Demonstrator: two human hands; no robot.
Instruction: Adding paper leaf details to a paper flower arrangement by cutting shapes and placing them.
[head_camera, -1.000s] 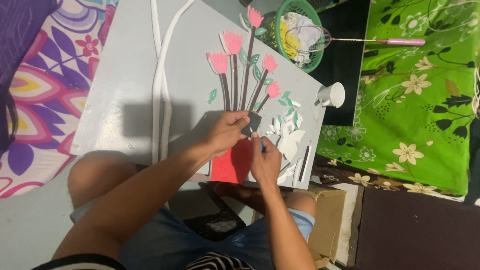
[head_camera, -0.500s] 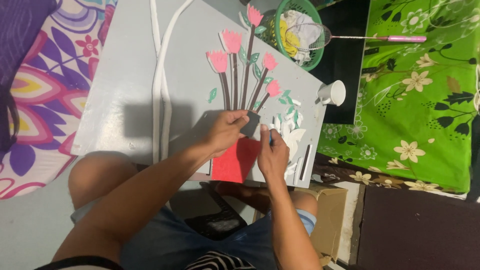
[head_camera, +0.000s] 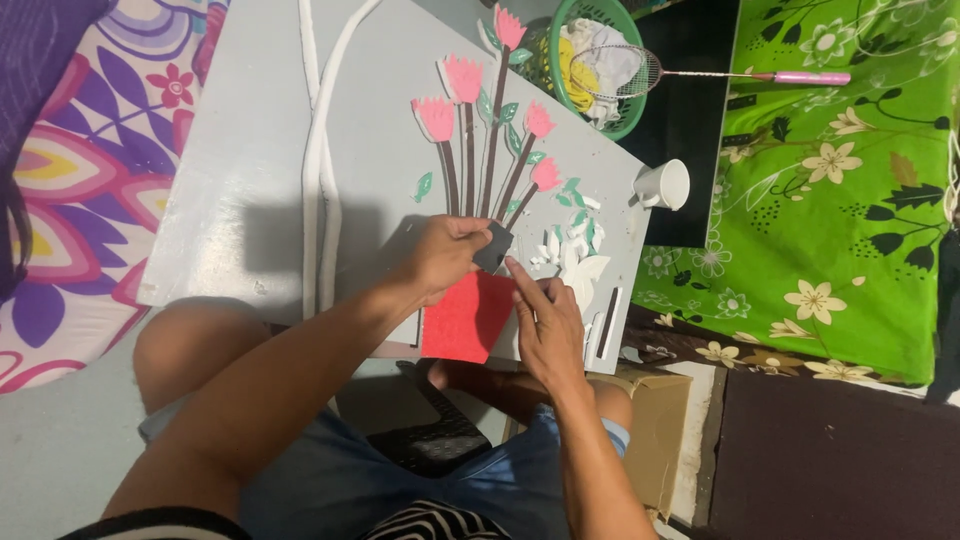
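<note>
My left grip (head_camera: 447, 255) is pinching one small dark grey piece (head_camera: 492, 248) between thumb and fingers, holding it at the foot of the stems on the grey board (head_camera: 250, 170). My right grip (head_camera: 545, 322) is not closed on anything: the forefinger is stretched out with its tip touching the lower edge of that same dark piece, the other fingers loosely curled over the board's near edge. Just below the dark piece lies one red foam sheet (head_camera: 465, 318), flat on the board and partly under both hands.

On the board I count five pink flowers (head_camera: 436, 118), each on a dark brown stem (head_camera: 466, 160), with small green leaves (head_camera: 423, 186) scattered among them. To the right of my hands sits a cluster of white cut-outs (head_camera: 578, 262), too jumbled to count, and one dark strip (head_camera: 607, 336) by the board's edge. Two long white strips (head_camera: 322, 180) run side by side up the board, left of my left wrist.

Past the board's far corner stands one green basket (head_camera: 556, 60) with cloth in it, one racket with a pink handle (head_camera: 800, 77) resting across it. One white cup (head_camera: 664, 184) lies on its side just off the board's right edge. A green flowered cloth (head_camera: 850, 200) lies to the right, a purple and pink patterned one (head_camera: 70, 190) to the left. My left forearm hides the board's near edge, and the board rests over my knees.
</note>
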